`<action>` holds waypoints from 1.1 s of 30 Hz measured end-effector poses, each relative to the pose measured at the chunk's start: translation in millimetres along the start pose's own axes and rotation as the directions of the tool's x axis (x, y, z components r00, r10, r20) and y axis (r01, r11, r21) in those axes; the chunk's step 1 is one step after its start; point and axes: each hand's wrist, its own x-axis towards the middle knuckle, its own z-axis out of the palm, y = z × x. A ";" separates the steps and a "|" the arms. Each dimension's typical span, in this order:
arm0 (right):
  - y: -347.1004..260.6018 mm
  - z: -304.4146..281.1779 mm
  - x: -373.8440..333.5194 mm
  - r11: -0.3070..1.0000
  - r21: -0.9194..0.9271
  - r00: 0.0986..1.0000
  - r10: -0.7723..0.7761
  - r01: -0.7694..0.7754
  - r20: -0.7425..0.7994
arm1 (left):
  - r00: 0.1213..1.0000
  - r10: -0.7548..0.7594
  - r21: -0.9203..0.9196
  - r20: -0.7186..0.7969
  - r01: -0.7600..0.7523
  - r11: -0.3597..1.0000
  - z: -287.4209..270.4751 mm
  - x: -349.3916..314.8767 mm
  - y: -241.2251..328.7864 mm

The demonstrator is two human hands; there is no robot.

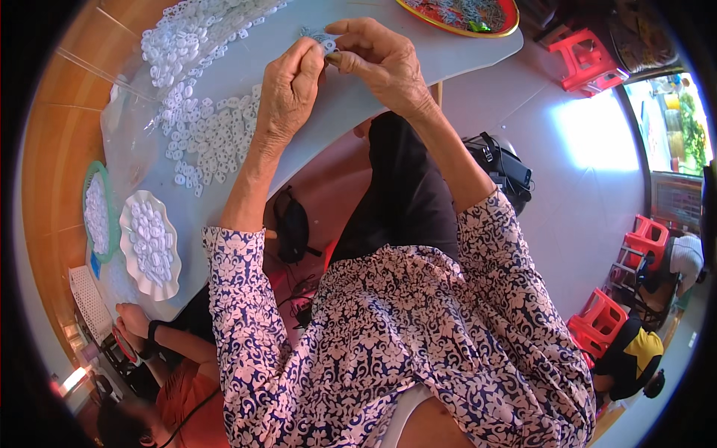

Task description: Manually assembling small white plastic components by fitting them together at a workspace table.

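Observation:
Above the table's near edge, my two hands meet at the top middle. Fingertips of my left hand are closed in a pinch against a small white plastic piece. The thumb and fingers of my right hand grip the same piece from the other side; its details are mostly covered. Just behind the fingertips lie some thin grey metal pieces. Left of my left hand, many small white plastic pieces with holes spread over the table.
A larger white heap lies on clear plastic. A wavy-rimmed dish and green basket hold white pieces. At the far right stands a red tray with grey metal parts. Another person sits at lower left; red stools stand right.

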 end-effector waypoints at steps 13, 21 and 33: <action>-2.3 -0.3 2.5 0.999 0.015 0.999 0.035 -0.035 -0.002 | 1.000 0.026 0.025 0.015 -0.026 0.999 -3.7 3.6 -0.2; -3.2 -2.6 2.3 1.000 -0.030 0.999 0.006 -0.005 0.047 | 0.998 -0.046 -0.049 0.040 0.048 0.998 -6.3 6.2 -6.0; -2.2 -3.2 3.2 0.997 -0.076 1.000 0.015 -0.013 0.026 | 0.996 -0.065 -0.073 0.055 0.069 0.995 -6.2 6.3 -4.4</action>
